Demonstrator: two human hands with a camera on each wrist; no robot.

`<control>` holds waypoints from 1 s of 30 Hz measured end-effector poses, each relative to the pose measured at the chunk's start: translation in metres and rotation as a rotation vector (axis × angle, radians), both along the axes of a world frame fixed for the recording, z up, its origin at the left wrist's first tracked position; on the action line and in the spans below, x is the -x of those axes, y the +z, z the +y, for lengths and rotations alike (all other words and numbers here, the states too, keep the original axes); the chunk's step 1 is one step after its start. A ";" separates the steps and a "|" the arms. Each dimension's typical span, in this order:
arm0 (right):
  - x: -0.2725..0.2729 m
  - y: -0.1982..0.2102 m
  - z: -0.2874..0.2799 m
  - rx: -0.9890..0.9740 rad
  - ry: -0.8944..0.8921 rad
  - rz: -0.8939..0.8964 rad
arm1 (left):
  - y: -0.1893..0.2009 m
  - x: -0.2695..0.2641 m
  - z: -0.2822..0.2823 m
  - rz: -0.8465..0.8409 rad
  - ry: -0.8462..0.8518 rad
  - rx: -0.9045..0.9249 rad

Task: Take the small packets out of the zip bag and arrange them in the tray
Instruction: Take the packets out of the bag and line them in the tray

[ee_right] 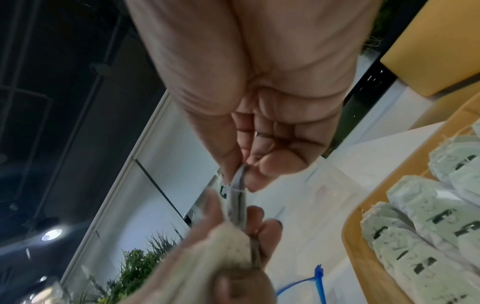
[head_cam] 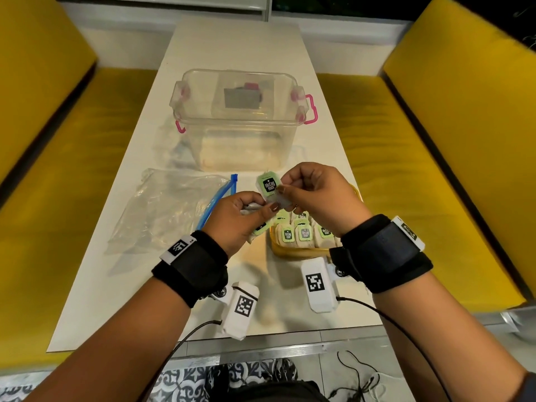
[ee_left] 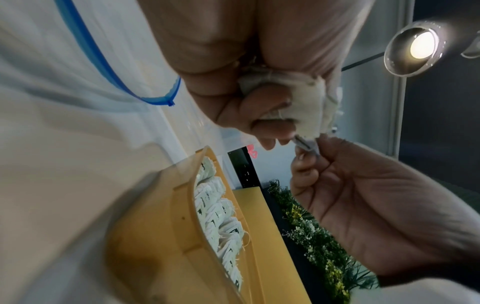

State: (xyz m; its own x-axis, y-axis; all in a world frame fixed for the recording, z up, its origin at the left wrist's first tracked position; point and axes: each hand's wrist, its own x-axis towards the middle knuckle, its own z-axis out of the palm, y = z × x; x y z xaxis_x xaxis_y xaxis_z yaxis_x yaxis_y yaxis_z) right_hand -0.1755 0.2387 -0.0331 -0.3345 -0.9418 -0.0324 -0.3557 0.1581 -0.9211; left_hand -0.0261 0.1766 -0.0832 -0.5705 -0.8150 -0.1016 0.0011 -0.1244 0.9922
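Both hands meet above the table, just over the tray. My right hand [head_cam: 283, 189] pinches a small tea packet [head_cam: 268, 184] with a green label, held upright. My left hand [head_cam: 259, 206] grips a bunch of white tea packets [ee_left: 298, 102] in curled fingers, one green label poking out below it. The left wrist view shows the right hand's fingers [ee_left: 303, 164] pinching the thin edge of a packet [ee_left: 307, 146] next to the left fingertips. The orange tray [head_cam: 285, 250] holds several packets [ee_right: 428, 236] standing in rows. The clear zip bag [head_cam: 165, 210] with a blue zip lies flat to the left.
A clear plastic box [head_cam: 237, 120] with pink handles stands behind the hands in the middle of the white table [head_cam: 139, 300]. Yellow seats [head_cam: 435, 169] flank the table on both sides. Cables hang from both wrist cameras over the near table edge.
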 end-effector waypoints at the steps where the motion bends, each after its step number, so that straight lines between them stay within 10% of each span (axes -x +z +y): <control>1: 0.001 0.000 0.000 -0.004 0.003 0.003 | 0.000 0.001 -0.001 -0.012 -0.002 0.015; 30: 0.047 -0.052 0.009 -0.610 0.152 0.505 | -0.016 -0.004 -0.009 -0.252 0.089 -0.050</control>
